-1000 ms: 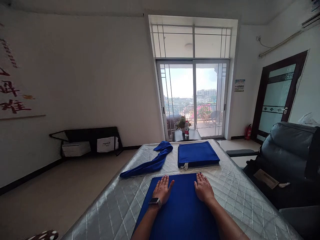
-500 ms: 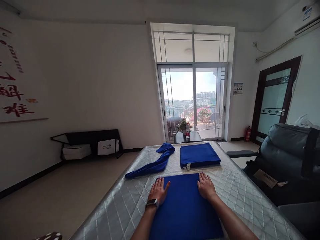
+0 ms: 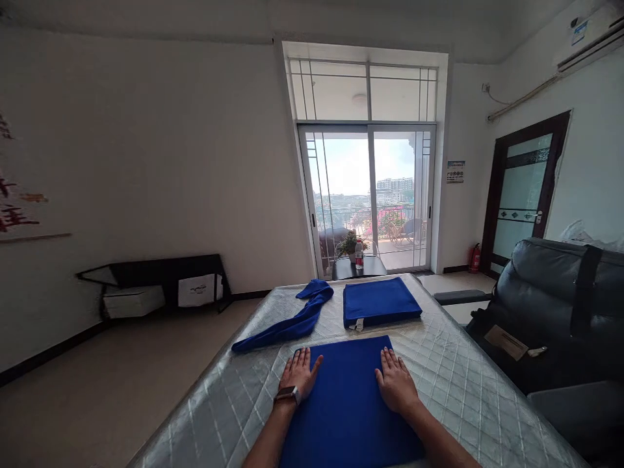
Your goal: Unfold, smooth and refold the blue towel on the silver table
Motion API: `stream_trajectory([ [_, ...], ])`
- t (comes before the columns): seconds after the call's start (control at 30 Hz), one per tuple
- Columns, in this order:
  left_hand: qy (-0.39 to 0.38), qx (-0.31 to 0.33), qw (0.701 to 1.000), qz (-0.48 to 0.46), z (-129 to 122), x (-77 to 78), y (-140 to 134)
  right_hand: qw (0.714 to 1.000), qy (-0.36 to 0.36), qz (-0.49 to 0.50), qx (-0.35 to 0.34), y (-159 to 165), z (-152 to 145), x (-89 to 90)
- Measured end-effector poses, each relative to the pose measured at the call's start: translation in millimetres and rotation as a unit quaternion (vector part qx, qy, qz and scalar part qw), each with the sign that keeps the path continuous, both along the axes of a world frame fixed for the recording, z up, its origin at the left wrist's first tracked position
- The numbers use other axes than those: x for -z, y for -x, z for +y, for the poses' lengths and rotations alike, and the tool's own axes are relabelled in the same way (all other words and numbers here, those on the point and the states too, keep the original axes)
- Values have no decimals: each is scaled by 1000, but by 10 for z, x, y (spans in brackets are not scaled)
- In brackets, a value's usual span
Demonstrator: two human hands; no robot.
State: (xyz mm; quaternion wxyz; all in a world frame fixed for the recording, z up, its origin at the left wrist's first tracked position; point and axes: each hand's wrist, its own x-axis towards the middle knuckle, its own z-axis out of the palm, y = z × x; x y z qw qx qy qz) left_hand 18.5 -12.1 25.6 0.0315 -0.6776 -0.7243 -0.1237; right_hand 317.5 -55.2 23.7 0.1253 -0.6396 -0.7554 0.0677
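A flat, folded blue cloth (image 3: pixel 348 403) lies in front of me on the quilted, silvery mattress (image 3: pixel 468 364). My left hand (image 3: pixel 298 376) rests flat on its left edge near the far corner, fingers extended and thumb apart, a watch on the wrist. On the opposite edge my right hand (image 3: pixel 396 382) presses flat, fingers pointing away from me. Neither hand grasps anything. Beyond them sits a thicker folded blue cloth stack (image 3: pixel 383 302) with a white tag on its near side. To its left stretches a loose, twisted strip of blue cloth (image 3: pixel 287 325).
A black armchair (image 3: pixel 546 286) stands close on the right, a brown card on it. Past the mattress's far end are a small table (image 3: pixel 370 266) with a plant and a bottle (image 3: pixel 359 255), then glass sliding doors. A low black rack (image 3: pixel 166 270) stands by the left wall.
My right hand has slid slightly toward me along the cloth's edge. My left hand stays nearly in place on the cloth. The whole view has shifted a little to the right.
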Motion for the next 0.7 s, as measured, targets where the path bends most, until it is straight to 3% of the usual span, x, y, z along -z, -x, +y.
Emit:
stream_trajectory([
  [0.1, 23, 11, 999, -21, -39, -128, -331, 1000, -2, 2, 1, -1, 16, 12],
  [0.17, 23, 63, 997, -32, -92, -140, -708, 1000, -1, 1, 1, -5, 33, 33],
  [0.3, 49, 187, 980, -49, -244, -2, -1514, 1000, -2, -15, -10, -37, 75, 100],
  [0.4, 62, 222, 970, -73, -347, 58, -1801, 999, -4, -29, -32, -62, 95, 134],
  [0.53, 74, 199, 975, -68, -438, -23, -1632, 1000, -7, -22, -17, -45, 79, 97],
  [0.7, 82, 136, 987, -18, -523, -66, -969, 1000, -2, 0, -3, -12, 36, 13],
])
